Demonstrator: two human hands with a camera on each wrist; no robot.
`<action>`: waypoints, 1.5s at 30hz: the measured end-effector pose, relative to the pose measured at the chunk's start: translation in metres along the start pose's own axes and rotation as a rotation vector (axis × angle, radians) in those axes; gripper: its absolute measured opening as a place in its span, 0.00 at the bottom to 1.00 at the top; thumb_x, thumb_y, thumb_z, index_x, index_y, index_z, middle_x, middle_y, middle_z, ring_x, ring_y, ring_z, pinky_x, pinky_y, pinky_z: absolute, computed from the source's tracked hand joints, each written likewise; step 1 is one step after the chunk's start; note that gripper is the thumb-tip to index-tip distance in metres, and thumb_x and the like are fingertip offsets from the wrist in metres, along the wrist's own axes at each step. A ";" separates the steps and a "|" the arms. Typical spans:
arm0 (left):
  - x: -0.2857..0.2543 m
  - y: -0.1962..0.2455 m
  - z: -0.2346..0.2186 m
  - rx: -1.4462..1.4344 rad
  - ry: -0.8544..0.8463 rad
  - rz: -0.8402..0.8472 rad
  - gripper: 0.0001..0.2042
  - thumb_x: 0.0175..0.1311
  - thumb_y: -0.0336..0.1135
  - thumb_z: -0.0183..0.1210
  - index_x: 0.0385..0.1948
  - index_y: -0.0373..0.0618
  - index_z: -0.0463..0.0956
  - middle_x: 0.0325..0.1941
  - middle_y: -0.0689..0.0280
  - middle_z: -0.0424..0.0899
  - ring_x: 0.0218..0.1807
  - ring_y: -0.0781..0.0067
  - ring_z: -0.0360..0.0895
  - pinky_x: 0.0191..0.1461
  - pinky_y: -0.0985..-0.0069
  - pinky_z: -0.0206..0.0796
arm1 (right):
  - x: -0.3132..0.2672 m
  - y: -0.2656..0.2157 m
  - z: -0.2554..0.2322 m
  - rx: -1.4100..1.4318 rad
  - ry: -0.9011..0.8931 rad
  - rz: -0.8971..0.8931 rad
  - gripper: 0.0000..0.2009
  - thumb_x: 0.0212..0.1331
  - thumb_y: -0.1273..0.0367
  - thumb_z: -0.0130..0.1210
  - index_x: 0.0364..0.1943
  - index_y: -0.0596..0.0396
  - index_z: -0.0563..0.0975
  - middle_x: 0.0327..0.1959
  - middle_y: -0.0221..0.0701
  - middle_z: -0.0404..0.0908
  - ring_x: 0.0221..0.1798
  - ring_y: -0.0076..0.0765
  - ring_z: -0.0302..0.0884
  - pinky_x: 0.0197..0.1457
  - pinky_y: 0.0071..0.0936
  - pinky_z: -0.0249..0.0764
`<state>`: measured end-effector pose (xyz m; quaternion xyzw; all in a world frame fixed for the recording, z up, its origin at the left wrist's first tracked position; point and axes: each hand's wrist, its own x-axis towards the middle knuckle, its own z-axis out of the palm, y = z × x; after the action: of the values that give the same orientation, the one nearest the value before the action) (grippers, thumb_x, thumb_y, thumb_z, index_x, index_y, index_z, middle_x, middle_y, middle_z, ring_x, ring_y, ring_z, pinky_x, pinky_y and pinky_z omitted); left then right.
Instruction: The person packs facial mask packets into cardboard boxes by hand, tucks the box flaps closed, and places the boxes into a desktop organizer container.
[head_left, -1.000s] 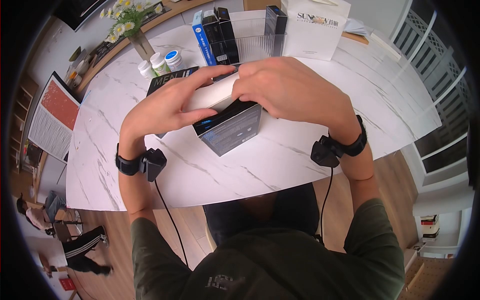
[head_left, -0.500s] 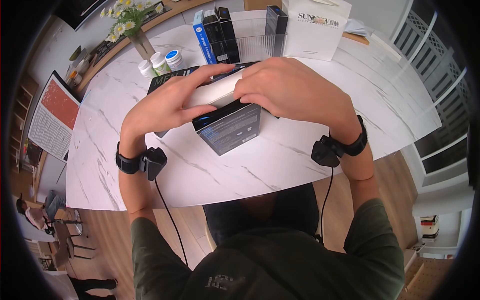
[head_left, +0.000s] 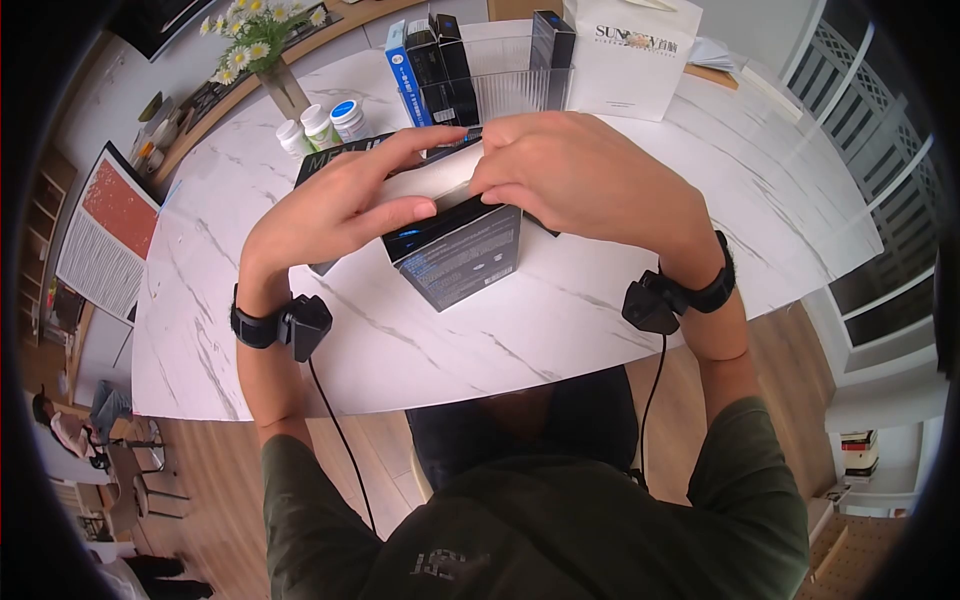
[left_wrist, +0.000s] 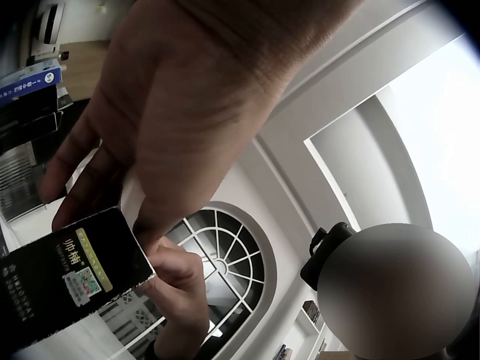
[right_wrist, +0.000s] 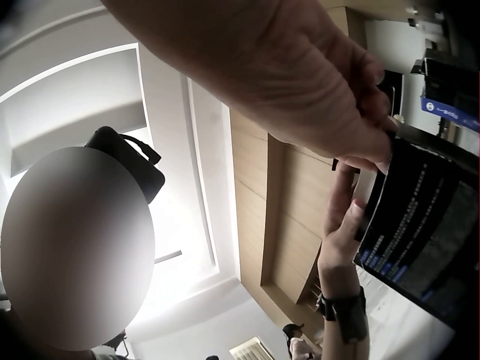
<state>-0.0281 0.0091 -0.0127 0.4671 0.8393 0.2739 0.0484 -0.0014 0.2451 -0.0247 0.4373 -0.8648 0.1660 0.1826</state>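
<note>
A dark cardboard box [head_left: 462, 265] with fine print stands on the table, tilted in the head view. From its open top rises a white inner box [head_left: 432, 182]. My left hand [head_left: 325, 205] grips this white piece, thumb along the near side and fingers over the far side. At its right end, my right hand [head_left: 580, 180] pinches it with curled fingers close to the dark rim. The left wrist view shows the dark box's narrow side [left_wrist: 75, 274] with yellow lettering and a small code sticker. Its printed broad face [right_wrist: 420, 217] fills the right of the right wrist view.
A black box marked MEN [head_left: 325, 160] lies behind my left hand. Three bottles [head_left: 318, 127], a flower vase [head_left: 285, 92], a clear organizer [head_left: 510, 92] with upright boxes and a white paper bag [head_left: 632, 65] stand farther back on the marble-patterned table [head_left: 460, 355].
My left thumb has shifted slightly up from the dark box's edge, baring more of its black and blue upper strip. My right hand has barely moved. A person walking at lower left has moved mostly out of view.
</note>
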 end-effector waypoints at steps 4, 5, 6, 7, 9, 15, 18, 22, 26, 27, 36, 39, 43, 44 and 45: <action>0.001 -0.002 0.000 -0.062 -0.029 0.017 0.28 0.61 0.43 0.55 0.60 0.38 0.59 0.61 0.55 0.67 0.63 0.59 0.64 0.66 0.66 0.54 | 0.003 -0.003 -0.005 0.017 -0.023 0.060 0.03 0.50 0.72 0.56 0.25 0.57 0.78 0.26 0.34 0.75 0.35 0.40 0.75 0.37 0.35 0.70; 0.001 -0.002 0.001 -0.057 -0.035 0.037 0.29 0.62 0.44 0.55 0.60 0.38 0.59 0.61 0.54 0.67 0.63 0.59 0.64 0.66 0.67 0.54 | 0.004 -0.004 -0.007 0.027 -0.044 0.082 0.03 0.49 0.72 0.56 0.24 0.57 0.77 0.26 0.34 0.75 0.34 0.41 0.75 0.36 0.35 0.70; 0.001 -0.002 0.000 -0.057 -0.035 0.037 0.29 0.62 0.44 0.55 0.60 0.38 0.59 0.61 0.54 0.67 0.63 0.59 0.64 0.66 0.67 0.54 | 0.004 -0.005 -0.008 0.037 -0.064 0.103 0.03 0.49 0.72 0.56 0.24 0.57 0.77 0.26 0.34 0.75 0.34 0.41 0.75 0.36 0.35 0.70; 0.001 -0.002 0.000 -0.045 -0.035 0.018 0.29 0.61 0.45 0.55 0.60 0.37 0.59 0.61 0.54 0.67 0.63 0.59 0.64 0.66 0.67 0.54 | 0.004 -0.004 -0.008 0.037 -0.064 0.103 0.03 0.49 0.72 0.56 0.24 0.57 0.77 0.26 0.34 0.75 0.34 0.41 0.75 0.36 0.35 0.70; 0.001 -0.002 -0.001 -0.032 -0.035 0.000 0.29 0.61 0.45 0.55 0.60 0.37 0.59 0.61 0.53 0.67 0.63 0.59 0.64 0.66 0.67 0.53 | 0.003 -0.002 -0.005 0.010 0.014 0.037 0.04 0.49 0.71 0.57 0.23 0.56 0.76 0.26 0.34 0.75 0.33 0.42 0.75 0.36 0.35 0.70; 0.001 -0.001 -0.001 -0.029 -0.056 -0.060 0.30 0.60 0.45 0.57 0.60 0.37 0.59 0.60 0.53 0.68 0.62 0.59 0.65 0.66 0.67 0.54 | 0.003 0.000 -0.004 0.002 0.027 0.047 0.04 0.48 0.71 0.57 0.23 0.56 0.75 0.26 0.35 0.75 0.32 0.44 0.75 0.35 0.36 0.69; 0.001 -0.002 -0.001 -0.030 -0.065 -0.072 0.31 0.59 0.44 0.58 0.60 0.37 0.59 0.60 0.53 0.68 0.62 0.59 0.65 0.65 0.67 0.54 | 0.004 0.000 -0.007 0.052 0.003 0.091 0.05 0.48 0.71 0.57 0.24 0.57 0.73 0.25 0.37 0.75 0.33 0.46 0.75 0.34 0.37 0.68; 0.001 0.000 -0.001 -0.059 -0.067 -0.084 0.32 0.57 0.42 0.60 0.60 0.38 0.59 0.57 0.54 0.70 0.58 0.60 0.69 0.62 0.69 0.57 | 0.005 0.001 -0.007 0.096 0.006 0.109 0.07 0.48 0.71 0.58 0.28 0.57 0.72 0.25 0.39 0.76 0.33 0.47 0.75 0.34 0.38 0.68; 0.000 -0.004 -0.001 -0.026 -0.051 -0.087 0.32 0.55 0.40 0.62 0.60 0.39 0.60 0.55 0.55 0.73 0.53 0.62 0.72 0.58 0.70 0.61 | 0.005 0.001 -0.005 0.082 0.034 0.091 0.12 0.48 0.71 0.59 0.36 0.56 0.70 0.29 0.38 0.76 0.34 0.47 0.75 0.35 0.38 0.68; -0.001 -0.003 -0.001 -0.027 -0.050 -0.088 0.32 0.55 0.40 0.62 0.60 0.39 0.60 0.55 0.55 0.73 0.53 0.62 0.72 0.58 0.70 0.61 | 0.005 0.001 -0.005 0.068 0.068 0.067 0.15 0.47 0.70 0.60 0.38 0.56 0.69 0.31 0.37 0.76 0.35 0.47 0.75 0.35 0.38 0.68; 0.000 0.000 0.000 -0.003 -0.014 -0.095 0.29 0.54 0.35 0.62 0.60 0.42 0.63 0.57 0.60 0.73 0.53 0.64 0.73 0.53 0.72 0.66 | 0.004 0.002 -0.005 0.047 0.110 0.036 0.17 0.46 0.68 0.63 0.39 0.55 0.68 0.34 0.36 0.73 0.38 0.46 0.73 0.38 0.39 0.68; 0.000 -0.002 0.003 -0.007 0.022 -0.049 0.26 0.54 0.30 0.61 0.57 0.41 0.65 0.56 0.60 0.74 0.52 0.63 0.75 0.54 0.72 0.66 | 0.004 -0.003 -0.008 0.137 0.043 0.070 0.16 0.48 0.67 0.62 0.37 0.55 0.68 0.32 0.36 0.74 0.36 0.47 0.73 0.36 0.38 0.67; 0.003 -0.003 0.007 0.121 0.114 0.142 0.21 0.56 0.27 0.57 0.53 0.42 0.68 0.42 0.53 0.80 0.39 0.50 0.77 0.43 0.68 0.68 | 0.004 -0.005 -0.010 0.144 0.019 0.094 0.14 0.50 0.67 0.60 0.35 0.55 0.68 0.30 0.37 0.75 0.35 0.49 0.73 0.35 0.39 0.66; 0.004 -0.002 0.007 0.138 0.116 0.152 0.20 0.55 0.26 0.57 0.52 0.41 0.69 0.42 0.53 0.79 0.40 0.50 0.76 0.44 0.67 0.68 | 0.004 0.000 -0.007 0.135 0.033 0.066 0.13 0.50 0.68 0.59 0.35 0.56 0.68 0.29 0.37 0.75 0.35 0.49 0.73 0.35 0.39 0.66; 0.004 -0.001 0.007 0.139 0.116 0.152 0.20 0.55 0.26 0.57 0.52 0.41 0.69 0.42 0.53 0.79 0.40 0.50 0.76 0.44 0.67 0.68 | 0.004 0.002 -0.005 0.126 0.046 0.037 0.13 0.50 0.69 0.59 0.35 0.56 0.68 0.28 0.37 0.75 0.34 0.50 0.73 0.36 0.39 0.66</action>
<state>-0.0283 0.0149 -0.0185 0.5151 0.8197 0.2447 -0.0536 -0.0049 0.2454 -0.0189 0.4278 -0.8562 0.2335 0.1715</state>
